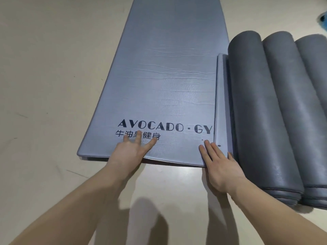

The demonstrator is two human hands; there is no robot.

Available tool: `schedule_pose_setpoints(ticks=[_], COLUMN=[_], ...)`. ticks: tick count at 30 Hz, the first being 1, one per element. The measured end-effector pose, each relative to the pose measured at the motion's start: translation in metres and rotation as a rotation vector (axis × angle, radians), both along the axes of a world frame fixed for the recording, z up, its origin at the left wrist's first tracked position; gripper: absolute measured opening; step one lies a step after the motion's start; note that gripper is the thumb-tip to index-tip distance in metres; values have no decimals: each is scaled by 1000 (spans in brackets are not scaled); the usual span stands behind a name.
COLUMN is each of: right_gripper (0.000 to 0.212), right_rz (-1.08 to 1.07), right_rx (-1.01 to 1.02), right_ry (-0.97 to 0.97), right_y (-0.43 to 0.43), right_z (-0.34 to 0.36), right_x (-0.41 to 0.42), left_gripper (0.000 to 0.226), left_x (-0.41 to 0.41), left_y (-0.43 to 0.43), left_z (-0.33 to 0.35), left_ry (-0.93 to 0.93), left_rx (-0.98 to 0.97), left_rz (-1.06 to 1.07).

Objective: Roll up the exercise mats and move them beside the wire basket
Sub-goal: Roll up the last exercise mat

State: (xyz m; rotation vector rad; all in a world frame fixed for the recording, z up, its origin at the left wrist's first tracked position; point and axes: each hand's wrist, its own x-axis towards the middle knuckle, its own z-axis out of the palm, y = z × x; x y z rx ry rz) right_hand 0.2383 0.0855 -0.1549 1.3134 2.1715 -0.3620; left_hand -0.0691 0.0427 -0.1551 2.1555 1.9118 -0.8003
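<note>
A long flat blue-grey exercise mat (pixel 159 68) is spread on the pale beige floor (pixel 44 68), and its length runs away from the person. Black lettering "AVOCADO · GY" (pixel 164 127), with a line of Chinese characters under it, is printed near its close end. The left hand (pixel 129 151) is laid flat on this close end, with the fingers straight and spread apart, their tips reaching the characters; nothing is gripped by it. The right hand (pixel 219 165) is placed at the close right corner of the mat, with the fingers straight and kept together, so no grip is closed there either. These fingers lie along the line where the mat meets a narrow flat flap (pixel 220 103) of the same colour. The flap goes under the first roll (pixel 261 112) of three rolled dark grey mats (pixel 290 85), which are laid side by side, touching each other, just right of the flat mat. A blurred blue object (pixel 323 20) is seen at the upper right corner.
</note>
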Motion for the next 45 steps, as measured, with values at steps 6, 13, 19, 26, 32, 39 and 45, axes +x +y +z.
schedule_pose_setpoints(ticks=[6,13,19,26,32,39,45], right_gripper=[72,88,65,40,29,24,7], right_rz=[145,378,269,252,221,-1,128], right_rx=[-75,-80,22,-56,42,367,515], right_ry=[-55,-169,-52,95,302,433,564], right_y=[-8,-16,-64,-167,-184,-148,-99], right_z=[7,10,39,52,101,95,43], right_x=[19,37,19,-43,-60,-100,-110], left_gripper=[90,90,73,34,32,28,26], left_x=[-8,-40,-29,-30,-51,-66,-71], left_y=[-45,-158,-191,-220,-254,-230,-194], left_z=[8,22,43,68,108,110,55], left_ry=[7,79,-70,-415,-337,-308,-184], left_rx=[-75,-267,-307,-48,36,297,686], left_rz=[4,82,209,295,505,639,601])
